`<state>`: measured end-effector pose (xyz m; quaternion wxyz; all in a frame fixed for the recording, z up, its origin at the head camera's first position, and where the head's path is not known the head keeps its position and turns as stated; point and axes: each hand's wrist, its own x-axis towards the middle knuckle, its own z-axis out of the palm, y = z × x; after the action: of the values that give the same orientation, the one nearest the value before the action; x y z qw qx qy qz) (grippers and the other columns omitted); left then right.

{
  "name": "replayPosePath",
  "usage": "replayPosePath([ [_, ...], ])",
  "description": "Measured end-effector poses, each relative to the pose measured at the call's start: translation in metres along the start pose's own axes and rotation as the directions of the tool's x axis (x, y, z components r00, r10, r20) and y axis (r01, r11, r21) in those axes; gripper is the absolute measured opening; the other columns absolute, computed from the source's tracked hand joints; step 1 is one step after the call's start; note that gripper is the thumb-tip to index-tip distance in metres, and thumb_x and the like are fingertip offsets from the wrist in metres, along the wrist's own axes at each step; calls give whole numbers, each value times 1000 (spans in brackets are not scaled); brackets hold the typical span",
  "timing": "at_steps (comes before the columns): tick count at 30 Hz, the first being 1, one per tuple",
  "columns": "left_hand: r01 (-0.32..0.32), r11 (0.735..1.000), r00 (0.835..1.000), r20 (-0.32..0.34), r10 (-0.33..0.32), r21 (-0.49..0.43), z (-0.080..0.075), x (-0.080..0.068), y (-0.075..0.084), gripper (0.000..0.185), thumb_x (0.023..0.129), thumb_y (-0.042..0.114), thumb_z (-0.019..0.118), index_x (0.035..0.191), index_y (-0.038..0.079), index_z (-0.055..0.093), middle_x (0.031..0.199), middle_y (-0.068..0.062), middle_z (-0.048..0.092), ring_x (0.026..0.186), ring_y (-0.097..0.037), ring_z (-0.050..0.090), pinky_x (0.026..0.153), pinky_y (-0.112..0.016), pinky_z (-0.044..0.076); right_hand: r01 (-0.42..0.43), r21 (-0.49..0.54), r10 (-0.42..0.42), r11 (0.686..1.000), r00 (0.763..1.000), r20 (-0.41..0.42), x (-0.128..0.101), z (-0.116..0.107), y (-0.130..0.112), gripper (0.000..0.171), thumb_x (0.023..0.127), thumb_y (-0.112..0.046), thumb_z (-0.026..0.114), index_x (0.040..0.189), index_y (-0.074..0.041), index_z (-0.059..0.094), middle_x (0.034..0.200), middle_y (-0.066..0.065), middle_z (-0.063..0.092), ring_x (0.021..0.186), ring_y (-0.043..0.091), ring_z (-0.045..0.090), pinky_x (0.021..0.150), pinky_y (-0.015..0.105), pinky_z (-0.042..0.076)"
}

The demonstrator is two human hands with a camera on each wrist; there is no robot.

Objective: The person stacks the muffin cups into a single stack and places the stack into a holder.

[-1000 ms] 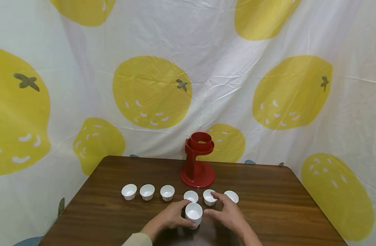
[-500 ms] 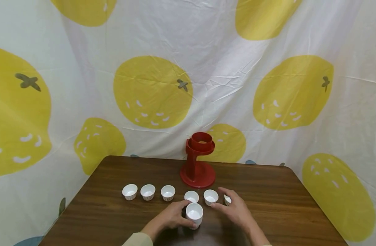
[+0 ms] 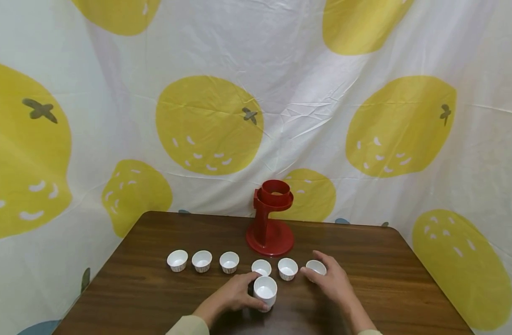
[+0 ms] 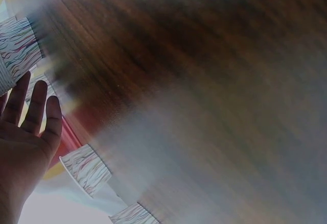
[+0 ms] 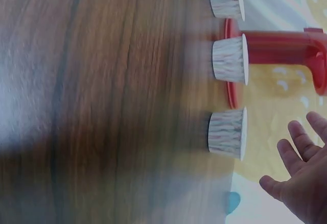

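In the head view, my left hand (image 3: 240, 294) holds a stack of white paper baking cups (image 3: 265, 289) near the front middle of the table, thumb in front and fingers behind. The left wrist view shows coloured wavy lines on the stack's side (image 4: 20, 45). My right hand (image 3: 334, 283) is at the rightmost baking cup (image 3: 316, 269), thumb toward its front and forefinger reaching behind. In the right wrist view its fingers (image 5: 301, 142) are spread apart, with a gap between them and the nearest cup (image 5: 227, 133).
Single baking cups stand in a row, including a left-end cup (image 3: 178, 260) and a cup (image 3: 287, 269) between my hands. A red stand with a ring on top (image 3: 269, 232) is behind them on the brown wooden table (image 3: 164, 307). A lemon-print curtain (image 3: 298, 139) hangs behind.
My right hand has moved right, away from the stack and past the second cup from the right, to the rightmost cup. My left hand stays on the stack.
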<state>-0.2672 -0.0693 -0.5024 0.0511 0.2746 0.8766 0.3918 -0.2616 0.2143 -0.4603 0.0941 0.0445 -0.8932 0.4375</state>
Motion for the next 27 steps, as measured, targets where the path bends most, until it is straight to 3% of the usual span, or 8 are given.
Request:
replayPosePath([
  [8,8,1000,1000,3,-8,-4,-1,0,2,62,69,35,91,120,13,64,98,10,65,94,-8,59,88,-32,47,-70,11,70,998,997,17,5,-12,11,68,90,-34,74,141,3,49,141,28,49,136,43,38,108,58,31],
  [18,12,1000,1000,7,-12,-9,0,-2,1,61,69,34,91,119,14,64,98,10,65,93,-7,59,87,-32,48,-129,-19,130,991,992,11,8,-17,35,76,89,-41,73,143,4,45,142,28,47,136,44,37,110,57,29],
  [27,11,1000,1000,8,-11,-3,0,-1,0,61,69,35,91,120,15,64,98,11,65,93,-7,59,87,-31,48,-164,-112,166,980,986,13,11,-18,50,82,89,-50,70,142,7,44,139,31,48,130,50,40,103,61,34],
])
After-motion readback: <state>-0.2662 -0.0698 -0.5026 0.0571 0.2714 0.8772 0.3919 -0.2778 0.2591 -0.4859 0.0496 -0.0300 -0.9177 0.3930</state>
